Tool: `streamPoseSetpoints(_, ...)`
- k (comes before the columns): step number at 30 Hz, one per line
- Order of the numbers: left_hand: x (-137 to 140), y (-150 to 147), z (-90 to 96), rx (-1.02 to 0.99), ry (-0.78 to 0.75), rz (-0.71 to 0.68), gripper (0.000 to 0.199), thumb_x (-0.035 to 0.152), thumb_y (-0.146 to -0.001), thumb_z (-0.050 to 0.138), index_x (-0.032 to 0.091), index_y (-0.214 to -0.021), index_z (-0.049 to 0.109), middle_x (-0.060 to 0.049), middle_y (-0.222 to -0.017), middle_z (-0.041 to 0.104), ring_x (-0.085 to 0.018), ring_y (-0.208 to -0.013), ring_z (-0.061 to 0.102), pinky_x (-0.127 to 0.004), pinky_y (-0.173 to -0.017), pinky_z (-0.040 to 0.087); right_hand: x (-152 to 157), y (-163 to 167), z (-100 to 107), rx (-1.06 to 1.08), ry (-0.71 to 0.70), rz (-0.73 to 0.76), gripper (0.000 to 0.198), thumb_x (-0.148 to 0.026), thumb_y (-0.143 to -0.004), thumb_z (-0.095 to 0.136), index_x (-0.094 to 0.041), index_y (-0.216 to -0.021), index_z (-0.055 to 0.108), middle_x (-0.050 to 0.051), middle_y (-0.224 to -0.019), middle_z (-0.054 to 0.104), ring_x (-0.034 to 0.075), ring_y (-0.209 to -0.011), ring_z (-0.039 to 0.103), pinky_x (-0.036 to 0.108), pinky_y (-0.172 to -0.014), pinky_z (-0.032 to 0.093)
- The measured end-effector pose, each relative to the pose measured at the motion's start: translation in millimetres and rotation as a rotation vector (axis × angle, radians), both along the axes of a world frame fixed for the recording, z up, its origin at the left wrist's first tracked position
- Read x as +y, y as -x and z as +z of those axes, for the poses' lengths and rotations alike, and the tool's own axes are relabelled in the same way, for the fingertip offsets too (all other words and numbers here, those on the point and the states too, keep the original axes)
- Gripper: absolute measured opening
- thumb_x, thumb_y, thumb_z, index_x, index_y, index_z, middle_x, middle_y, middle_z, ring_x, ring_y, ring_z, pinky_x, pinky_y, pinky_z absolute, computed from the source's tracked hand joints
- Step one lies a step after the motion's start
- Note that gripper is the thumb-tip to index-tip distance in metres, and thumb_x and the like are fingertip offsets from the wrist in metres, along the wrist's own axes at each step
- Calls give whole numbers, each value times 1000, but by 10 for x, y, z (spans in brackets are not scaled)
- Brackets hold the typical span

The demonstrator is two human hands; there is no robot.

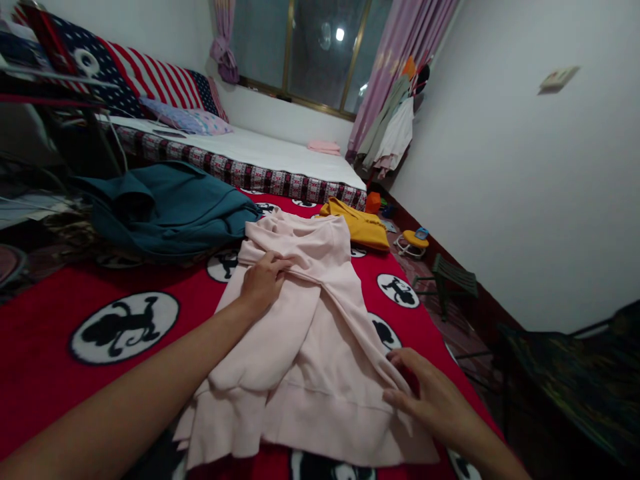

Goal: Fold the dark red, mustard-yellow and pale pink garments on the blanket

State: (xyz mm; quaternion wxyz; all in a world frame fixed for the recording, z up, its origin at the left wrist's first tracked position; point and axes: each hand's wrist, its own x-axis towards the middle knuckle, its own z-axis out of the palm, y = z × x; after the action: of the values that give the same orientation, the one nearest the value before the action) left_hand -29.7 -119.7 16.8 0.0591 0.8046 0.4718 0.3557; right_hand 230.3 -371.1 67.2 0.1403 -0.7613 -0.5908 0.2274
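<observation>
A pale pink sweatshirt [320,347] lies spread on a red blanket, its ribbed hem nearest me. One sleeve [267,340] is folded down over the body, with its cuff near the hem. My left hand [264,283] rests on the upper part of the sweatshirt, fingers stretched over a crease; no fabric shows gripped in it. At the lower right edge is my right hand [430,393], thumb and fingers apart around the garment's side. Whether its fingertips touch the cloth I cannot tell.
The red blanket [45,320] has round monkey prints. A teal garment [175,207] lies at the left, and a folded yellow one [363,227] beyond the sweatshirt. Behind is a white-topped bed [270,157]. A green folding stool [453,273] and a dark chair [580,373] stand right.
</observation>
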Motion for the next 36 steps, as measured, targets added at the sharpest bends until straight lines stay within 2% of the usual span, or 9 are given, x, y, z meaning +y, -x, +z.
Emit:
streamPoseSetpoints(3,90,1,-33,-139,6,-94,22,15,-83,55,20,-93,73,-6,-97,65,-21,-88,63,-32,-80,52,7,-87,-83,200,14,-18,25,-37,-74,67,-21,-90,56,0,-82,64,18,-75,60,26,-65,43)
streamPoseSetpoints(7,168,-9,-44,-293,-37,-156,17,13,-80,57,16,-87,72,-7,-96,65,-21,-92,62,-33,-84,51,60,-87,-114,485,27,-51,35,-39,-72,72,-17,-94,57,-2,-70,60,14,-63,56,23,-56,39)
streamPoseSetpoints(14,237,32,155,-410,-114,-112,14,20,-85,56,17,-85,70,-7,-105,64,-21,-102,60,-35,-95,47,198,380,428,770,-157,-202,38,-49,-68,77,-18,-81,59,1,-71,63,13,-59,56,23,-55,42)
streamPoseSetpoints(20,367,144,266,-443,-172,-26,14,23,-86,56,18,-85,69,-7,-109,63,-21,-108,58,-35,-100,45,418,943,402,920,-178,37,34,-47,-72,76,-19,-83,60,-1,-73,63,11,-63,56,20,-57,42)
streamPoseSetpoints(24,417,195,214,-460,-154,-17,14,22,-86,55,17,-85,68,-8,-108,63,-21,-106,59,-34,-99,45,712,1111,243,644,-93,302,27,-43,-83,65,-17,-80,67,1,-69,64,12,-61,56,22,-57,43)
streamPoseSetpoints(26,433,208,179,-462,-160,-19,16,23,-87,54,17,-86,68,-8,-108,63,-21,-106,59,-34,-99,45,893,1147,151,392,-300,327,22,-37,-88,59,-17,-85,69,5,-79,68,15,-73,61,26,-68,48)
streamPoseSetpoints(29,442,211,138,-451,-160,-12,19,25,-89,52,17,-87,69,-8,-108,62,-21,-106,59,-34,-98,45,1107,1226,-52,105,-520,419,36,-35,-86,60,-17,-118,63,13,-125,61,25,-117,54,41,-102,41)
streamPoseSetpoints(32,428,198,106,-433,-122,2,20,27,-89,51,17,-87,69,-8,-108,63,-20,-104,60,-34,-97,46,1189,1319,-273,-31,-397,597,61,-46,-90,54,-22,-144,42,12,-154,35,29,-143,28,54,-116,20)
streamPoseSetpoints(36,426,207,111,-442,-121,41,23,29,-91,48,18,-93,68,-7,-104,64,-20,-100,61,-32,-92,48,1178,1351,-405,-62,-298,665,65,-56,-93,44,-28,-150,30,7,-159,22,27,-147,17,55,-118,13)
